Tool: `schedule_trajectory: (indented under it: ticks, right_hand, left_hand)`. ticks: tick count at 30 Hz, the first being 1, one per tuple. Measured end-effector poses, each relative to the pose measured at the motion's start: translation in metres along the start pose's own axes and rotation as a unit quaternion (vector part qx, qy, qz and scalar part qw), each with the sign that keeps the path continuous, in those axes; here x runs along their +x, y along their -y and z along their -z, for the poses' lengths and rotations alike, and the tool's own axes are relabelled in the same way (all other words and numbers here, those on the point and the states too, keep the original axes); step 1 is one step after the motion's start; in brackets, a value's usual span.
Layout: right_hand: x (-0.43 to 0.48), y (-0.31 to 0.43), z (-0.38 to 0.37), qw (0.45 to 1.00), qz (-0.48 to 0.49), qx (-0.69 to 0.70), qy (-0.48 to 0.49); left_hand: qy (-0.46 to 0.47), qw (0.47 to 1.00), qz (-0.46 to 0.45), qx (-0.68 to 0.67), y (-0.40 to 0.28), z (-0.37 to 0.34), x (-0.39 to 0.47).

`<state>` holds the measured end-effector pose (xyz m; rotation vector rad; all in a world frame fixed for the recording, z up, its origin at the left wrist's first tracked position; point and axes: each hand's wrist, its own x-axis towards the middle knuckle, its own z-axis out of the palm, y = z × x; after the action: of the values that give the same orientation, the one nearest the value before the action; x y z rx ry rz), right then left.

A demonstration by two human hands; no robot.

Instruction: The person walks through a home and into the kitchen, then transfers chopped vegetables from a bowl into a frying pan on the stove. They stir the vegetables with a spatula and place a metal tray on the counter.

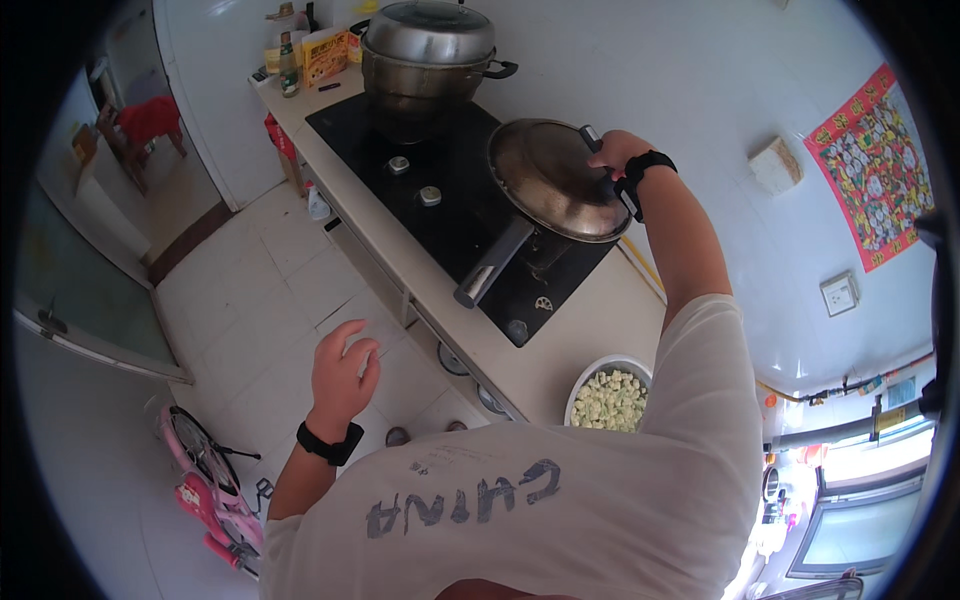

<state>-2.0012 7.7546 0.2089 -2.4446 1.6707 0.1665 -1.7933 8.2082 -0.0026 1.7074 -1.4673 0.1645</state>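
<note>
My right hand (624,154) grips the black handle (591,138) of a domed metal lid (547,176). The lid sits over a frying pan on the black glass cooktop (457,217); the pan's interior is hidden. Towards me points the pan's long grey-and-black handle (495,262), which neither hand touches. My left hand (343,379) hovers over the floor, left of the counter, with bent fingers apart and nothing in them. A metal bowl (571,397) of chopped cauliflower (607,401) stands on the counter near my right side, partly covered by my sleeve.
A large lidded steamer pot (427,64) occupies the far burner. Beyond it are a glass bottle (288,67) and a yellow box (325,58). The counter's front edge (375,255) runs beside me. A pink bicycle (214,495) stands at the lower left.
</note>
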Motion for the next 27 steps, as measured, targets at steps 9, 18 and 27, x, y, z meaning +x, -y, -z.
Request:
schedule_trajectory:
  ticks: [9,18,27]
  right_hand:
    - [-0.017,-0.031,0.001,0.996,0.036,0.027,-0.076]
    - [-0.104,-0.139,-0.004,0.93,-0.046,0.331,-0.151]
    - [-0.183,-0.242,-0.109,0.865,-0.136,0.414,-0.248]
  left_hand:
    - [0.009,0.999,0.04,-0.015,-0.005,-0.01,-0.001]
    - [-0.027,0.997,-0.02,-0.068,-0.017,-0.019,0.024]
    - [0.045,0.989,-0.09,-0.109,-0.041,-0.045,0.019]
